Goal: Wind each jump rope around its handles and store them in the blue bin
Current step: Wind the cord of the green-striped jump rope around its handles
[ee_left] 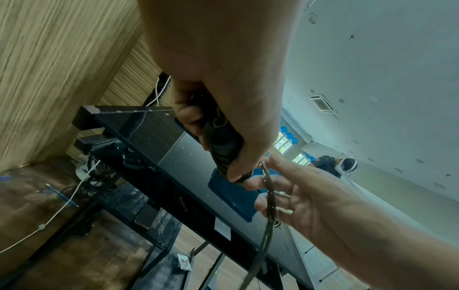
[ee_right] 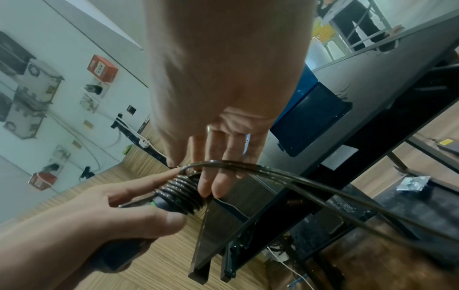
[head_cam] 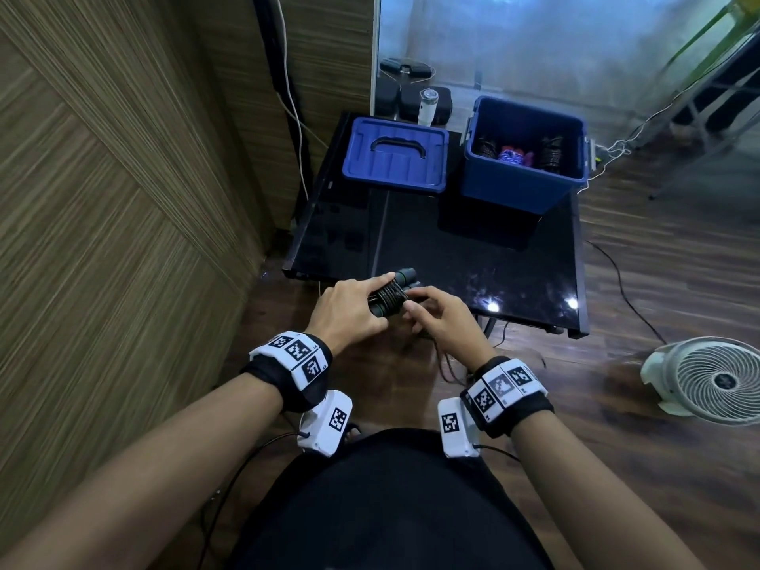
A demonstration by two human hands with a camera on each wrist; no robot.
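A black jump rope [head_cam: 390, 297] with green-trimmed handles is held just above the near edge of the black table [head_cam: 473, 257]. My left hand [head_cam: 370, 307] grips both handles together, with several turns of cord [ee_right: 181, 193] wound around them. My right hand [head_cam: 415, 315] holds the loose cord [ee_right: 248, 164] beside the coil, and the cord runs over its fingers [ee_right: 218, 157] and trails down toward the floor [ee_left: 269, 198]. The open blue bin [head_cam: 526, 187] stands at the table's far right and holds several wound ropes [head_cam: 512, 155].
The bin's blue lid [head_cam: 395, 156] lies at the table's far left. A white bottle [head_cam: 427, 106] stands behind it. A wood-panelled wall runs along the left. A white fan [head_cam: 715, 380] sits on the floor at the right, and cables cross the floor.
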